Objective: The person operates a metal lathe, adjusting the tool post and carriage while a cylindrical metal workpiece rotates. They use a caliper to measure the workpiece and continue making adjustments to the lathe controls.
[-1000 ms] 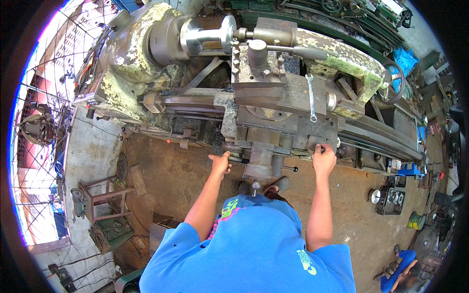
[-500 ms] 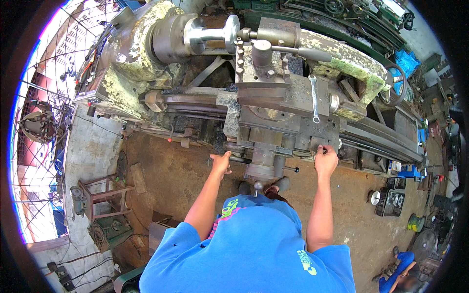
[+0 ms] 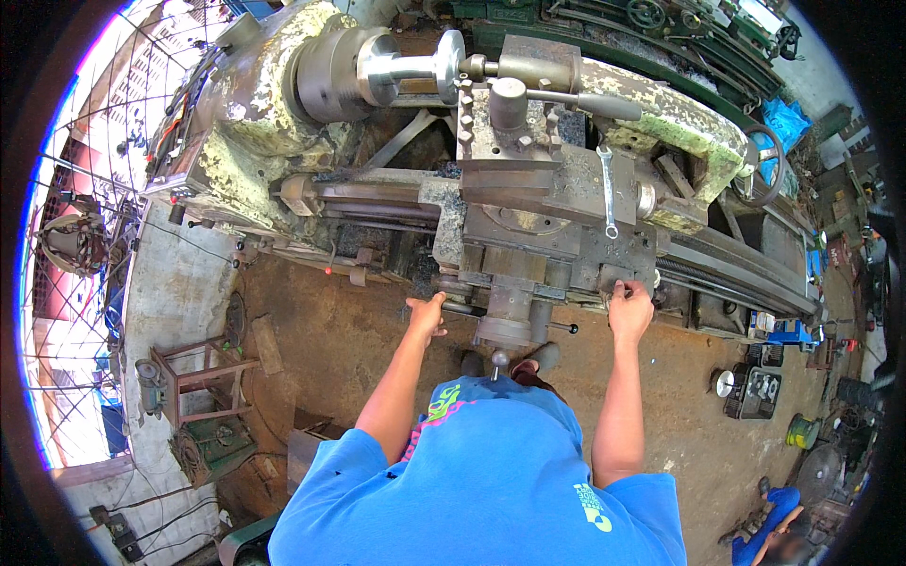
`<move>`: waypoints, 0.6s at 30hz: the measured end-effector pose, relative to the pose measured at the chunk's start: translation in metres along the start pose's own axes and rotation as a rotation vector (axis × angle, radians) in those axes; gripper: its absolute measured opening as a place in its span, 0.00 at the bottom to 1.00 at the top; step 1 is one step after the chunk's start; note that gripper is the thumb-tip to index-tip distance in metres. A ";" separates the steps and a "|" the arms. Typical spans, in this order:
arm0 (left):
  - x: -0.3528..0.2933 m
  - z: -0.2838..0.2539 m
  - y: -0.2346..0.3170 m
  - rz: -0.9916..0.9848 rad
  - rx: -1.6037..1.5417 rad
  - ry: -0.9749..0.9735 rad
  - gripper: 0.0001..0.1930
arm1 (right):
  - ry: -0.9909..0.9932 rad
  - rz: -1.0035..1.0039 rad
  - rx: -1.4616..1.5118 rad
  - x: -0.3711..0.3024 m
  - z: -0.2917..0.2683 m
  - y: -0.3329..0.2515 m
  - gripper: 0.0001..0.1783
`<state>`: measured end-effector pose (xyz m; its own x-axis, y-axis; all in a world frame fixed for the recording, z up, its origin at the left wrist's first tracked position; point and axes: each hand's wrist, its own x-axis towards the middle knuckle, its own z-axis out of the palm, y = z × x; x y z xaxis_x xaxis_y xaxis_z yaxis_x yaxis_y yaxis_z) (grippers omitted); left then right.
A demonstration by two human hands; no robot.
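In the head view, our left hand (image 3: 427,315) is at the lower left of the lathe (image 3: 241,141) carriage (image 3: 585,253), thumb out; our right (image 3: 630,312) touches its front edge, fingers bent. We cannot tell whether either grips anything. A wrench (image 3: 607,193) lies above the right hand; the bright workpiece (image 3: 411,68) sits at the chuck (image 3: 326,77).

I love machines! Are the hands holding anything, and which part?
I can't tell for sure: the left hand is at a bar, the right hand at the front of the machine.
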<state>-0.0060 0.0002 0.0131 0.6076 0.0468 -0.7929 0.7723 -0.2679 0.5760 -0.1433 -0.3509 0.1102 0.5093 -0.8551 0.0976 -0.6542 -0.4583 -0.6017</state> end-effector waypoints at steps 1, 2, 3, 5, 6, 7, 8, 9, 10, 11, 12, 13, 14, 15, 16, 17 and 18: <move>0.000 0.000 0.000 0.000 0.001 0.002 0.57 | 0.005 -0.001 -0.001 0.000 0.000 0.000 0.12; 0.000 0.000 0.000 -0.001 0.006 0.005 0.57 | -0.001 0.000 -0.004 0.001 0.001 0.001 0.12; 0.000 -0.001 0.000 -0.001 -0.006 -0.002 0.57 | 0.000 -0.001 -0.006 0.001 0.001 0.001 0.12; 0.000 -0.001 0.000 -0.010 -0.019 -0.005 0.57 | -0.001 -0.004 -0.012 0.001 0.002 0.002 0.13; 0.001 -0.002 0.000 -0.001 -0.018 -0.011 0.57 | -0.003 -0.006 -0.016 0.001 0.002 0.002 0.13; 0.001 -0.002 0.000 0.001 -0.015 -0.009 0.56 | 0.002 -0.011 -0.023 0.001 0.002 0.002 0.13; 0.001 -0.003 0.000 -0.003 -0.009 -0.011 0.56 | -0.004 -0.012 -0.019 0.001 0.002 0.003 0.13; 0.001 -0.003 0.000 -0.001 -0.010 -0.014 0.55 | -0.004 -0.017 -0.017 0.001 0.002 0.003 0.13; 0.001 -0.003 0.000 -0.004 -0.010 -0.019 0.55 | 0.006 -0.029 -0.016 0.001 0.001 0.003 0.13; 0.001 -0.003 0.001 -0.006 -0.004 -0.017 0.54 | -0.005 -0.018 -0.011 0.001 0.001 0.003 0.13; 0.000 -0.003 0.001 -0.001 -0.016 -0.014 0.53 | -0.005 -0.014 -0.007 0.001 0.001 0.003 0.13; 0.000 -0.003 0.001 0.006 -0.022 -0.004 0.51 | 0.001 -0.020 -0.001 0.001 0.001 0.003 0.13; -0.001 -0.003 0.001 0.001 -0.024 0.004 0.50 | -0.006 -0.012 -0.003 0.001 0.001 0.003 0.13; -0.002 -0.002 0.001 0.010 -0.026 0.007 0.49 | -0.005 -0.013 -0.004 0.001 0.001 0.003 0.13; -0.003 -0.002 0.002 0.009 -0.023 0.006 0.47 | 0.002 -0.020 -0.006 0.001 0.002 0.003 0.13; -0.003 -0.002 0.002 0.009 -0.017 0.015 0.46 | -0.007 -0.012 -0.008 0.001 0.002 0.004 0.13; -0.003 -0.002 0.002 0.010 -0.025 0.012 0.45 | -0.010 -0.009 -0.011 0.002 0.002 0.004 0.13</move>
<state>-0.0063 0.0014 0.0173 0.6172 0.0562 -0.7848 0.7707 -0.2440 0.5886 -0.1441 -0.3536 0.1062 0.5211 -0.8482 0.0952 -0.6554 -0.4691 -0.5920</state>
